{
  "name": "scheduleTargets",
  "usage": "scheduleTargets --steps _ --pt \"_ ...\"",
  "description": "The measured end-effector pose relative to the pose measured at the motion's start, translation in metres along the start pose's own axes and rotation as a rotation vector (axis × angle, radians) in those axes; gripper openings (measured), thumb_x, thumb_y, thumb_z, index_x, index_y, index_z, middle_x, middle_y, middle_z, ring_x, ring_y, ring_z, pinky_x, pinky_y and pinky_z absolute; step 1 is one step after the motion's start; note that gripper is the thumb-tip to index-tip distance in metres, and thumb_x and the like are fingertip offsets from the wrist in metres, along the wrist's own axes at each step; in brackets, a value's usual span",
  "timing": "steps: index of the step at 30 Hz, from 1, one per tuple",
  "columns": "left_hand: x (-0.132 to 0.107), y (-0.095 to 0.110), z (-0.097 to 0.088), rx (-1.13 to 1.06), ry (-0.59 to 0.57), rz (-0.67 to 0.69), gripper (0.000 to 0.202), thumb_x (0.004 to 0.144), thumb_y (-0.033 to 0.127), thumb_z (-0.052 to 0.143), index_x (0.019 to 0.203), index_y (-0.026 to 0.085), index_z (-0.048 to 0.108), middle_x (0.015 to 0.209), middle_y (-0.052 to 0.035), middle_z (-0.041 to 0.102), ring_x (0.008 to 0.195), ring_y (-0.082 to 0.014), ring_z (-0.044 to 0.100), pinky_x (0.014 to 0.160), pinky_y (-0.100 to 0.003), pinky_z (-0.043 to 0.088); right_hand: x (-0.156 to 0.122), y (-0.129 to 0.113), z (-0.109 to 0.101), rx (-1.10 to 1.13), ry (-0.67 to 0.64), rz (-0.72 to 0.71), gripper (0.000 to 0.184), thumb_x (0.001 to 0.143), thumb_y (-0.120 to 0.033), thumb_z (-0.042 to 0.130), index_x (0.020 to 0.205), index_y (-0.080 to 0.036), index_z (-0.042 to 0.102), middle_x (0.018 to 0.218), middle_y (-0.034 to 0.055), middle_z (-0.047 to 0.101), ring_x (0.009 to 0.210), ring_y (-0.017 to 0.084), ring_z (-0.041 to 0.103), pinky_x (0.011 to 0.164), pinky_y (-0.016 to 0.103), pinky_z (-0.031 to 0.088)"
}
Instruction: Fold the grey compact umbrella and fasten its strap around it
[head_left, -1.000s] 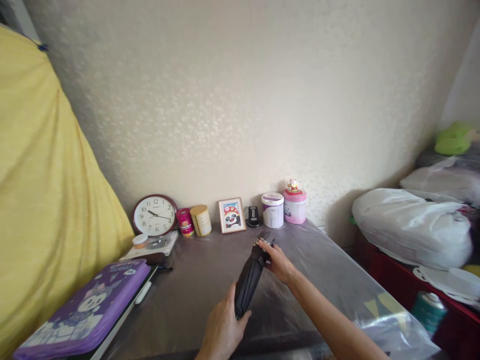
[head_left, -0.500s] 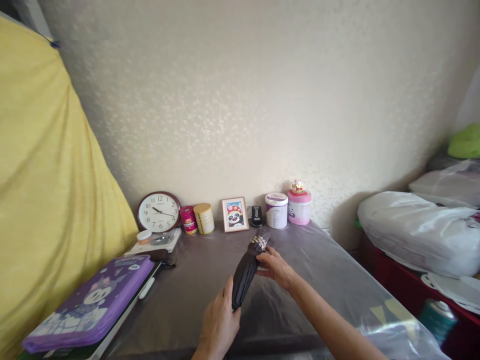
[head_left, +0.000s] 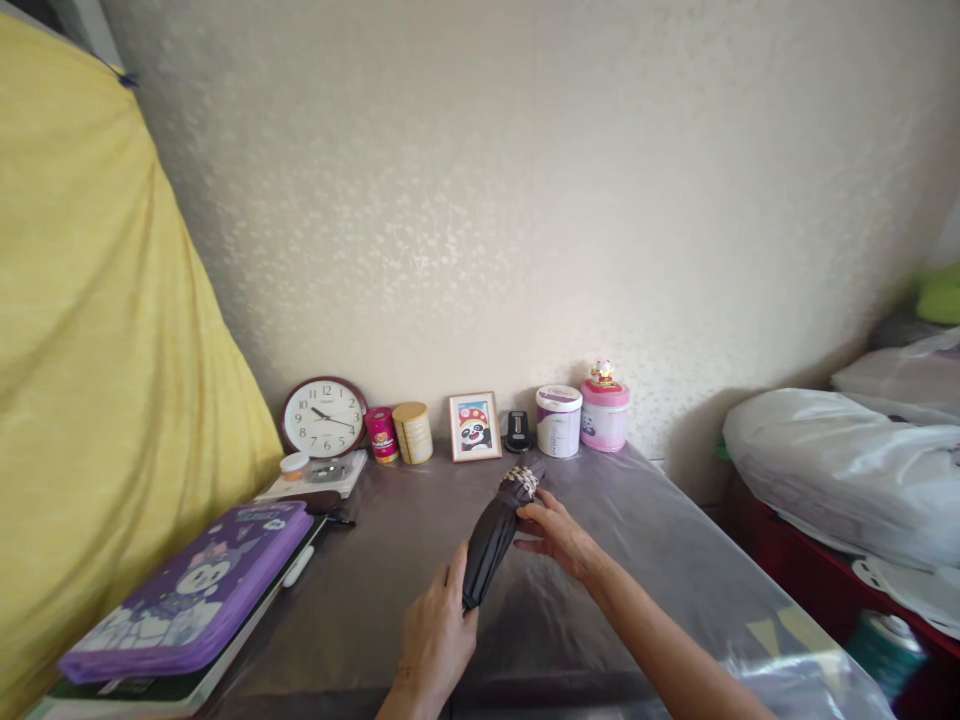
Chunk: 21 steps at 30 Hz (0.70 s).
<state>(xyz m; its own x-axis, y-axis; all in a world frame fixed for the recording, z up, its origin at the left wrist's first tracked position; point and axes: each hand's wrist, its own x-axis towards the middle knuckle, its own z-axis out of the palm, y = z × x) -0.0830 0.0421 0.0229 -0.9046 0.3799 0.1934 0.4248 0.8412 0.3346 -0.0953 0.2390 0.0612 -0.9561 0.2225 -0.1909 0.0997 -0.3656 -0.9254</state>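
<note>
A black folded umbrella (head_left: 491, 545) is held aslant above the grey table, its far end pointing away and to the right. Around its upper part runs a beige-and-dark patterned band (head_left: 520, 482). My left hand (head_left: 439, 625) is closed round the near end of the umbrella, thumb along its side. Up by the band, my right hand (head_left: 559, 538) has its fingertips against the umbrella's right side, curled in a light grip. What its fingers hold behind the fabric is partly hidden.
Along the wall stand a clock (head_left: 325, 418), a pink can (head_left: 382, 435), a yellow can (head_left: 412, 433), a framed panda picture (head_left: 475, 427), a black object (head_left: 517, 430) and two tubs (head_left: 559, 422). A purple case (head_left: 187, 590) lies left; white bags (head_left: 840, 480) sit right.
The whole view has shifted slightly, so the background sits a little further right. Both hands keep nearly the same hold on the umbrella.
</note>
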Motion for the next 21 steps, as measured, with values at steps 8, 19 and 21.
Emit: scheduleTargets --steps 8,19,21 --pt "0.003 -0.006 -0.004 0.002 0.069 0.001 0.065 0.074 0.008 0.051 0.135 0.019 0.033 0.116 -0.0094 0.060 0.092 -0.0222 0.063 0.071 -0.027 0.043 -0.001 -0.002 0.002 -0.276 0.013 -0.017 0.030 0.067 -0.043 0.069 0.070 -0.015 0.059 0.069 0.0051 0.066 0.063 0.016 0.064 0.055 0.027 0.052" --pt "0.007 -0.011 0.001 -0.172 0.115 0.010 0.057 0.076 0.013 0.052 0.132 0.019 0.039 0.124 -0.0096 0.058 0.105 -0.0232 0.059 0.082 -0.030 0.043 0.001 0.000 0.003 -0.144 -0.089 -0.035 0.020 0.066 -0.033 0.067 0.065 -0.017 0.057 0.066 -0.0006 0.064 0.058 0.009 0.060 0.058 0.022 0.048" --pt "0.008 -0.013 0.001 -0.283 0.153 0.018 0.052 0.078 0.018 0.052 0.129 0.019 0.042 0.123 -0.0092 0.059 0.108 -0.0233 0.058 0.087 -0.031 0.043 0.002 -0.001 0.004 -0.136 -0.117 -0.047 0.019 0.066 -0.032 0.067 0.065 -0.017 0.056 0.067 -0.0009 0.064 0.059 0.009 0.060 0.059 0.022 0.048"
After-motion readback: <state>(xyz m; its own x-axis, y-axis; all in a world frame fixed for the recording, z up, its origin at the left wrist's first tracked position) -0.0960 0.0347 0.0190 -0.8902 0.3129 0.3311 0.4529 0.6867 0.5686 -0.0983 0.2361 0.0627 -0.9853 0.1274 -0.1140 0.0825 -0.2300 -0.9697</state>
